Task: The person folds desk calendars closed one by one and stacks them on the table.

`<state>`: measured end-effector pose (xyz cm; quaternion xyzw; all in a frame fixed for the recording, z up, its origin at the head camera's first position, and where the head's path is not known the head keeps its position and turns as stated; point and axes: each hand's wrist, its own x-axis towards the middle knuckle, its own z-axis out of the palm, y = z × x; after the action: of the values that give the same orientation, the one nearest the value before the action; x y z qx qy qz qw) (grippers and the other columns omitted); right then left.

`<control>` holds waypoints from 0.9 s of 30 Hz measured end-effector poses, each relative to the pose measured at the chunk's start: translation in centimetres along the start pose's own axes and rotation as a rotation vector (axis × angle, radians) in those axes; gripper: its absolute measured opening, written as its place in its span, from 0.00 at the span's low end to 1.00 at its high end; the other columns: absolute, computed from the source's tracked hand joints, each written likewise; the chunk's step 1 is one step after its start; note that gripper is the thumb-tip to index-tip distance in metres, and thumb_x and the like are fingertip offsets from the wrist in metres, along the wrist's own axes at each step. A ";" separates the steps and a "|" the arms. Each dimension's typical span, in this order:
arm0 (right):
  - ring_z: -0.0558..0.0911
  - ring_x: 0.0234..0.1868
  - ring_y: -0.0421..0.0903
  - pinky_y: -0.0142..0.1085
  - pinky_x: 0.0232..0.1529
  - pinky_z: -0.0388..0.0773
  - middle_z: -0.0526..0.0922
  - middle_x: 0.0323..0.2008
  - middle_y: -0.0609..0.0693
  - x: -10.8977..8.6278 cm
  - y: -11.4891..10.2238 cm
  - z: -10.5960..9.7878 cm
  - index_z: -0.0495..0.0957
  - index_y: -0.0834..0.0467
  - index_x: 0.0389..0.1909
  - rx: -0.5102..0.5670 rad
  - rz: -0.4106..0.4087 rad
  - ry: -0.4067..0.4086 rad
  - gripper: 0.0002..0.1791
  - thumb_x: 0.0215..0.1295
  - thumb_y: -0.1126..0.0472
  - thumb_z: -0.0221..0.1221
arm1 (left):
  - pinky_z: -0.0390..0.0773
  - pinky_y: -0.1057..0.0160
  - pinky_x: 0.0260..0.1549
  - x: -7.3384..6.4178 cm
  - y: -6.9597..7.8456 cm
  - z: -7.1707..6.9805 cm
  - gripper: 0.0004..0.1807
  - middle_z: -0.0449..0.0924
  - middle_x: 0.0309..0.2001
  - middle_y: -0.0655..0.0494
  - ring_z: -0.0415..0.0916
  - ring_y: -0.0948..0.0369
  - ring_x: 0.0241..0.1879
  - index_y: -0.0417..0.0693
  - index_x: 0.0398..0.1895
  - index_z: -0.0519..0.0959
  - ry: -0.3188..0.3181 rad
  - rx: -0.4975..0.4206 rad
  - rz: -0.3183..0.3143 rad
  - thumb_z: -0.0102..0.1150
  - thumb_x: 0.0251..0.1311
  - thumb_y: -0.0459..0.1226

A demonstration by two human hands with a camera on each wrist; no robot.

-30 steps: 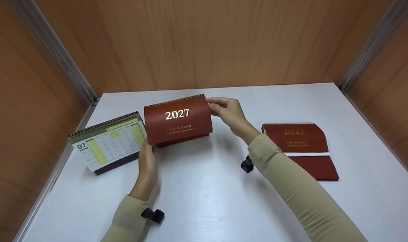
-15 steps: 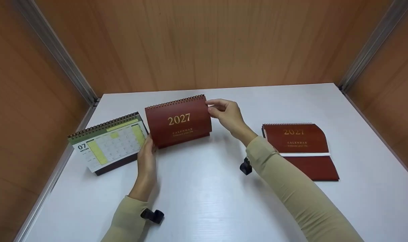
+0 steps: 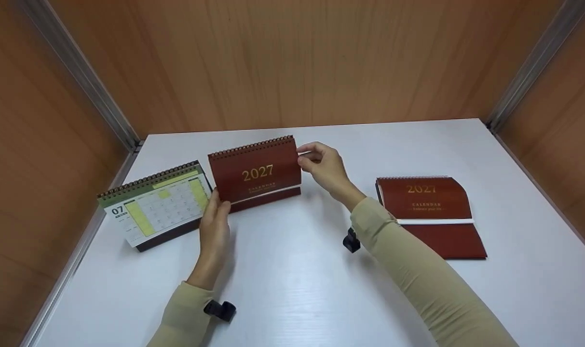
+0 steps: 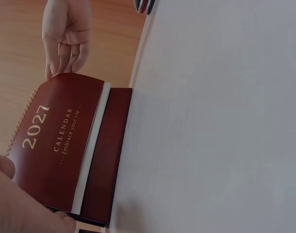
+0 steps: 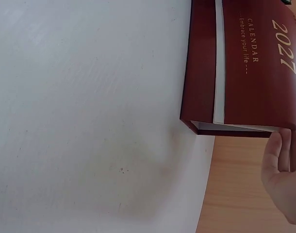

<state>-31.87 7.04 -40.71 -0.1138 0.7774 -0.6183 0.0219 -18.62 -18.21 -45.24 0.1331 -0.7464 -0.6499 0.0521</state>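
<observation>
A dark red 2027 desk calendar (image 3: 253, 161) stands tilted back at the middle left, spiral binding uppermost. My left hand (image 3: 214, 236) holds its lower left corner, the thumb at the front edge. At the upper right edge, my right hand (image 3: 327, 171) pinches the calendar between thumb and fingers; the right wrist view shows these fingers (image 5: 284, 155) at the side of the cover. A white page strip (image 4: 91, 150) shows beneath the cover's lower edge. Part of the left fingers is hidden behind the calendar.
A green desk calendar (image 3: 150, 205) open at month 07 stands close on the left. Another red 2027 calendar (image 3: 425, 197) is at the right, partly behind my right forearm. The white table (image 3: 282, 284) meets wooden panels (image 3: 311, 62) at the back and sides.
The red cover, bulged forward and down earlier, lies flatter and higher, uncovering the white strip and base. My left thumb has come round the front corner. The right hand has shifted slightly.
</observation>
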 end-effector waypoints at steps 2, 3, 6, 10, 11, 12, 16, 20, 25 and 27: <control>0.87 0.49 0.46 0.37 0.53 0.86 0.89 0.46 0.52 0.0 0.1 0.1 0.84 0.56 0.55 -0.031 -0.009 0.005 0.11 0.75 0.66 0.64 | 0.42 0.54 0.83 0.0 0.0 0.1 0.36 0.40 0.87 0.57 0.39 0.56 0.86 0.53 0.88 0.43 0.003 0.017 0.005 0.38 0.84 0.47; 0.87 0.49 0.46 0.37 0.53 0.86 0.89 0.46 0.52 0.0 0.1 0.1 0.84 0.56 0.55 -0.046 -0.013 0.009 0.11 0.75 0.66 0.64 | 0.43 0.55 0.83 0.0 0.0 0.1 0.36 0.39 0.87 0.58 0.39 0.56 0.86 0.53 0.88 0.43 0.004 0.025 0.006 0.39 0.84 0.48; 0.87 0.49 0.46 0.38 0.53 0.85 0.89 0.48 0.51 0.0 0.1 0.2 0.83 0.56 0.57 -0.078 -0.023 0.022 0.13 0.75 0.65 0.65 | 0.46 0.56 0.83 0.0 0.1 0.2 0.38 0.37 0.87 0.58 0.39 0.56 0.85 0.53 0.88 0.41 0.005 0.040 0.022 0.40 0.84 0.47; 0.88 0.52 0.49 0.41 0.56 0.85 0.88 0.52 0.53 0.1 0.0 0.3 0.79 0.57 0.65 -0.085 -0.032 0.024 0.20 0.75 0.63 0.65 | 0.48 0.53 0.82 0.2 0.4 0.3 0.41 0.35 0.88 0.57 0.39 0.54 0.86 0.56 0.88 0.35 0.002 0.050 0.056 0.42 0.83 0.46; 0.87 0.53 0.50 0.41 0.57 0.85 0.88 0.53 0.53 0.1 0.0 0.3 0.78 0.57 0.67 -0.093 -0.034 0.021 0.22 0.75 0.62 0.65 | 0.47 0.53 0.82 0.2 0.6 0.4 0.42 0.34 0.88 0.57 0.38 0.54 0.86 0.57 0.88 0.33 0.000 0.055 0.063 0.43 0.83 0.45; 0.87 0.54 0.50 0.41 0.58 0.84 0.87 0.54 0.53 0.1 -0.1 0.3 0.77 0.56 0.69 -0.106 -0.035 0.017 0.23 0.76 0.61 0.64 | 0.47 0.51 0.83 0.3 0.7 0.4 0.42 0.33 0.88 0.57 0.37 0.53 0.86 0.58 0.88 0.32 -0.005 0.060 0.072 0.43 0.83 0.45; 0.85 0.58 0.51 0.43 0.60 0.83 0.86 0.57 0.53 0.1 -0.2 0.4 0.73 0.52 0.75 -0.162 -0.047 0.007 0.27 0.78 0.59 0.63 | 0.46 0.47 0.83 0.5 1.2 0.4 0.43 0.30 0.88 0.58 0.35 0.51 0.86 0.62 0.88 0.29 -0.026 0.080 0.075 0.43 0.82 0.45; 0.85 0.59 0.52 0.44 0.59 0.83 0.85 0.59 0.55 0.3 -0.2 0.5 0.70 0.50 0.78 -0.195 -0.047 -0.003 0.29 0.79 0.57 0.61 | 0.47 0.46 0.82 0.8 1.6 0.4 0.44 0.29 0.88 0.58 0.36 0.48 0.86 0.62 0.88 0.29 -0.031 0.091 0.080 0.43 0.82 0.45; 0.85 0.60 0.52 0.44 0.60 0.84 0.83 0.61 0.56 0.4 -0.3 0.8 0.65 0.47 0.81 -0.200 -0.018 -0.025 0.32 0.80 0.56 0.60 | 0.43 0.49 0.83 1.2 1.8 0.4 0.43 0.28 0.87 0.58 0.33 0.51 0.86 0.62 0.88 0.29 -0.027 0.118 0.072 0.43 0.82 0.46; 0.85 0.60 0.53 0.44 0.60 0.83 0.83 0.62 0.57 0.4 -0.4 1.0 0.64 0.47 0.82 -0.198 -0.011 -0.032 0.32 0.81 0.56 0.60 | 0.40 0.49 0.83 1.2 1.8 0.4 0.43 0.28 0.87 0.59 0.32 0.53 0.86 0.62 0.88 0.30 -0.023 0.129 0.067 0.43 0.82 0.46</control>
<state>-32.03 5.90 -40.56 -0.1295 0.8336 -0.5366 0.0194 -20.14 -17.91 -43.68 0.1036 -0.7915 -0.5997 0.0564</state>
